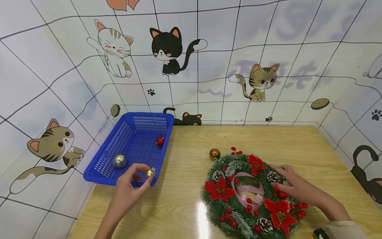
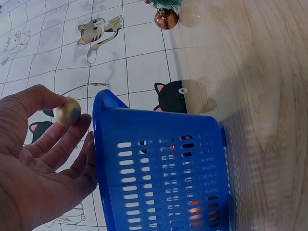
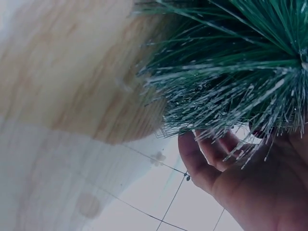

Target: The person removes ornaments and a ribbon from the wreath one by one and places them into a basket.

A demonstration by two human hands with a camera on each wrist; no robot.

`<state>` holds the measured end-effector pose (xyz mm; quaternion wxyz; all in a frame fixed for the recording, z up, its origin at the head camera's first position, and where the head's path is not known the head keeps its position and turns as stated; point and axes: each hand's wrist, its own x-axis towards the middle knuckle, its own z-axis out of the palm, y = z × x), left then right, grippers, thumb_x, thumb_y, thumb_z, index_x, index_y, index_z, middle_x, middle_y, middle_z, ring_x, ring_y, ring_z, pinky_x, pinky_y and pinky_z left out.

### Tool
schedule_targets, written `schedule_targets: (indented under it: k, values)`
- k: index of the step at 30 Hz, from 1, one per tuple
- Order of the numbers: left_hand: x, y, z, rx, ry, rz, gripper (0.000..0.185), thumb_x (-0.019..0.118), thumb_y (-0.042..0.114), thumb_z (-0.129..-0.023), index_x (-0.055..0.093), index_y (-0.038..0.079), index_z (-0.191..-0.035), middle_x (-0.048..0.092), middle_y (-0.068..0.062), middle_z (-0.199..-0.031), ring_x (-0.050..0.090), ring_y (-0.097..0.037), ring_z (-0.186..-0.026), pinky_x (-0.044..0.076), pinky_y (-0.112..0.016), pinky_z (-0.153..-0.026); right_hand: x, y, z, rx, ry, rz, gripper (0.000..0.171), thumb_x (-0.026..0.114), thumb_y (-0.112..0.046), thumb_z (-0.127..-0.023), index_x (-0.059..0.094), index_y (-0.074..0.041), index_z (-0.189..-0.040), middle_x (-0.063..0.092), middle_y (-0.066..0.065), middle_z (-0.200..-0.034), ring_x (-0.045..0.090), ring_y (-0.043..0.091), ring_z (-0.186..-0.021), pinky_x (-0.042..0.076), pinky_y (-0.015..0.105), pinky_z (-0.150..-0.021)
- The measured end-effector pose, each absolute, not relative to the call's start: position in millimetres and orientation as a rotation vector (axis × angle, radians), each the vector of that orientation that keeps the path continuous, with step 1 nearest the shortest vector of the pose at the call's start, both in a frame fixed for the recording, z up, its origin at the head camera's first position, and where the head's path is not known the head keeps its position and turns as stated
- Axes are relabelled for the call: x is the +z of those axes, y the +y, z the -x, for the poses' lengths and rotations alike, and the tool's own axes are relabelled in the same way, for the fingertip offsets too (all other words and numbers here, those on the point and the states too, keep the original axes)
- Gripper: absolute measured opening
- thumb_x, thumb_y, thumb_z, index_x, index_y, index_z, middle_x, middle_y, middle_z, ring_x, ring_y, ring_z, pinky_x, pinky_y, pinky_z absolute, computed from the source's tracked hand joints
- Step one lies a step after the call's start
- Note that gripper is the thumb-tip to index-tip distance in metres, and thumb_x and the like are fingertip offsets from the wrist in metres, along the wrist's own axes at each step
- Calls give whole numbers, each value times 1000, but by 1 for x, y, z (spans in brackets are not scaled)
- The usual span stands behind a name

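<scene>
My left hand (image 1: 127, 188) pinches a small gold bauble (image 1: 150, 172) between thumb and fingers, over the near right corner of a blue plastic basket (image 1: 101, 181). In the left wrist view the bauble (image 2: 67, 113) sits beside the basket's rim. A silver bauble (image 1: 119, 161) and a red bauble (image 1: 160, 141) lie inside the basket. To the right, a green Christmas wreath (image 1: 213, 207) with red poinsettias, berries, pine cones and a pink ribbon lies on the table. My right hand (image 1: 302, 190) grips its right outer edge, fingers partly hidden behind frosted needles (image 3: 207, 82).
A copper-coloured bauble (image 1: 214, 154) is at the wreath's far left edge. The light wooden table (image 1: 185, 166) meets a cat-patterned wall (image 1: 215, 73) at the back, with more patterned wall at both sides. A small dark object (image 1: 320, 233) is by the right sleeve.
</scene>
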<state>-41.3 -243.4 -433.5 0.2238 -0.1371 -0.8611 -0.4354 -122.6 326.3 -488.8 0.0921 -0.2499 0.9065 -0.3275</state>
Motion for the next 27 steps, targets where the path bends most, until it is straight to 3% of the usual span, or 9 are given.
schedule_targets:
  k: [3,6,11,14,16,18,20,22,27]
  values:
    - [-433,-246,41,-1199,-2385,335,39,87,-8,-86,72,13,-116,75,5,-108,69,-18,-90,58,-28,-75,-491,327,123,-948,2765,793,68,73,-19,-106,43,4,-163,48,15,-133,38,14,-100,37,32,-69]
    - [-434,-249,40,-1194,-2400,301,36,87,-6,-87,73,13,-115,74,5,-106,68,-17,-91,57,-25,-76,-492,327,123,-928,2826,855,67,76,-16,-104,47,4,-161,48,7,-122,33,9,-96,33,30,-69]
    - [-437,-257,41,-1208,-2422,249,35,86,-8,-88,72,11,-115,75,4,-105,68,-17,-90,56,-22,-77,-490,326,124,-911,2806,856,67,76,-18,-105,46,4,-161,39,0,-100,31,8,-87,31,31,-66]
    - [-439,-261,42,-1194,-2438,223,34,85,-7,-88,71,10,-115,75,4,-105,70,-20,-92,56,-23,-77,-487,325,125,-866,2772,798,69,74,-23,-106,44,3,-162,48,2,-104,40,7,-88,39,33,-68]
    - [-440,-263,43,-1175,-2443,208,34,85,-7,-88,71,9,-115,75,4,-104,70,-22,-93,56,-22,-78,-485,324,125,-832,2758,768,71,74,-26,-106,43,3,-163,58,9,-115,54,14,-95,50,40,-74]
    - [-441,-265,43,-1151,-2441,191,34,85,-7,-88,71,7,-114,75,3,-104,71,-23,-92,56,-22,-78,-484,324,126,-816,2751,756,71,74,-27,-106,43,3,-162,62,23,-131,64,36,-108,56,56,-83]
    - [-441,-266,43,-1133,-2436,167,33,85,-7,-87,71,7,-114,76,1,-105,71,-23,-92,56,-21,-78,-483,324,126,-820,2747,744,71,74,-28,-106,44,3,-162,58,33,-142,60,55,-123,53,71,-89]
    - [-440,-266,43,-1116,-2430,140,33,86,-7,-87,72,7,-114,76,0,-105,71,-23,-91,56,-22,-79,-483,324,126,-825,2746,737,71,75,-28,-106,45,4,-161,52,38,-151,48,67,-134,48,79,-93]
    - [-440,-268,42,-1075,-2430,106,32,87,-3,-87,74,8,-114,76,1,-106,68,-18,-90,52,-18,-81,-482,323,125,-853,2746,743,69,75,-27,-106,47,3,-161,53,36,-152,49,65,-135,49,78,-93]
